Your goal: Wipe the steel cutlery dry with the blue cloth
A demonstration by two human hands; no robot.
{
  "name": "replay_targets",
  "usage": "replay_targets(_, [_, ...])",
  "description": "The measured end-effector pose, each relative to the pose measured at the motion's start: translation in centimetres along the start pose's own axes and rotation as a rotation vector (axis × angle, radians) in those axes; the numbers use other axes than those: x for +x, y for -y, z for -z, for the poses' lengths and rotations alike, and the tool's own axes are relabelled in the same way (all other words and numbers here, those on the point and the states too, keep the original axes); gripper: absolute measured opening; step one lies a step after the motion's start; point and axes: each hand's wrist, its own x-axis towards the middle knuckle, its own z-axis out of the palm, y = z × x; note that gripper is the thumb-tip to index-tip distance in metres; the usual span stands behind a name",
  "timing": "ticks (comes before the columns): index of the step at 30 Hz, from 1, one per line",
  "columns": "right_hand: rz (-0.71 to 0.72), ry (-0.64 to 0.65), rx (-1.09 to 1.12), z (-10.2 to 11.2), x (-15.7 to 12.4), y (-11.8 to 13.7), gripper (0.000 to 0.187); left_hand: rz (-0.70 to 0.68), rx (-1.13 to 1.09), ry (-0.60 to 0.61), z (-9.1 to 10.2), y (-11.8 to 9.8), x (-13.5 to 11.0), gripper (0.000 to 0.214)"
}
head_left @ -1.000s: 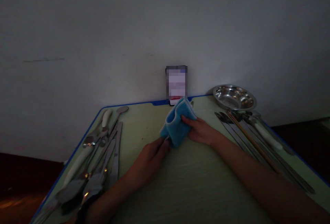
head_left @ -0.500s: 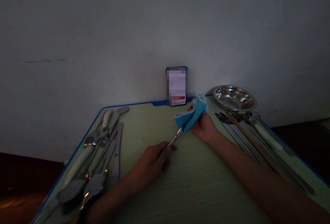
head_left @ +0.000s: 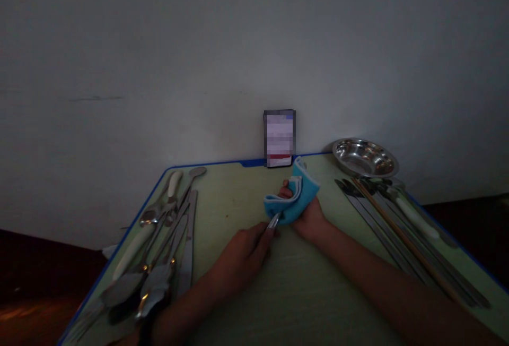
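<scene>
Over the table (head_left: 234,192), your left hand (head_left: 244,253) clamps a metal utensil (head_left: 274,222), its end hidden in the blue cloth (head_left: 305,196) your right hand (head_left: 312,221) grips. A metal bowl (head_left: 363,161) sits at the far right corner.

The blue cloth (head_left: 305,197) looks soft, matt and fuzzy, with pale edging; the utensil handle (head_left: 274,222) at its fold is shiny metal. Polished, mirror-like metal forms the bowl (head_left: 363,157). The table knife (head_left: 187,253) is duller, smooth metal, the white handle (head_left: 173,184) smooth and plastic-looking, the chopstick (head_left: 392,224) brown and wooden-looking. The counter (head_left: 225,192) shows a faint grain; the wall (head_left: 218,43) is matt.
</scene>
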Motion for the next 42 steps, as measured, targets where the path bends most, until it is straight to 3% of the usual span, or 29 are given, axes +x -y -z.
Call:
replay_targets(8, [0.054, 0.022, 0.157, 1.5, 0.8, 3.9, 0.034, -0.119, 0.278, 0.080, -0.6, 0.2, -0.7, 0.023])
replay_targets(11, [0.019, 0.027, 0.152, 1.3, 0.6, 3.4, 0.035, -0.131, 0.355, 0.064, -0.9, 0.4, -0.7, 0.024])
replay_targets(20, [-0.163, 0.093, 0.062, 0.2, -0.9, -1.3, 0.027, -0.158, 0.417, -0.021, -0.9, 0.8, -0.6, 0.026])
replay_targets(28, [-0.143, 0.191, 0.008, 0.4, -0.8, -0.9, 0.020, -0.172, 0.515, -0.078, -1.4, -0.1, -0.8, 0.032])
replay_targets(35, [-0.089, 0.101, -0.043, -0.1, -0.9, -0.9, 0.017, -0.073, 0.526, -0.105, -1.3, -1.2, -0.2, 0.035])
replay_targets(42, [-0.133, 0.045, -0.048, -0.4, -0.6, -0.9, 0.022, -0.124, 0.382, -0.056, -0.9, -1.0, 0.2, 0.031])
